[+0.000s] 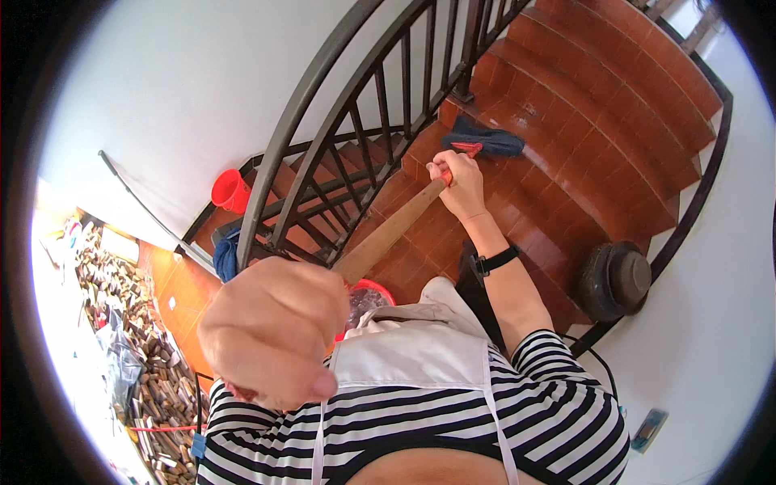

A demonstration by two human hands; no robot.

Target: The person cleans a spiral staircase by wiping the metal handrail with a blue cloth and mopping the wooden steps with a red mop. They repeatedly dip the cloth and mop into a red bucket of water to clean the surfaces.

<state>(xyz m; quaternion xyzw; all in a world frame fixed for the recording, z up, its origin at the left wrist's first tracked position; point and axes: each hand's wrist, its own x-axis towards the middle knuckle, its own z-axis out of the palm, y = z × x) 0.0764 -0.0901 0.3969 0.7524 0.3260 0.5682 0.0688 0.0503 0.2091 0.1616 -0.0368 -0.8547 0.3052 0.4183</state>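
Note:
My left hand (276, 333), large and close to the camera, is closed around the upper end of a wooden mop handle (391, 227). Further down, near the red fitting, my right hand (459, 182) grips the same handle. The dark blue cloth mop head (488, 139) lies on the red-brown tiled stairs (545, 157), just beyond my right hand, with a red clamp at its middle. Below the handle, a red bucket (379, 285) of cloudy water stands close to my body, partly hidden by my left hand and the light apron (412, 357).
A dark metal railing (303, 103) curves along the left of the steps. Beyond it are another red bucket (230, 191) and a blue cloth (225, 256). A dark lidded jar (613, 280) stands at the right by the wall. Piled firewood (160, 388) lies at the lower left.

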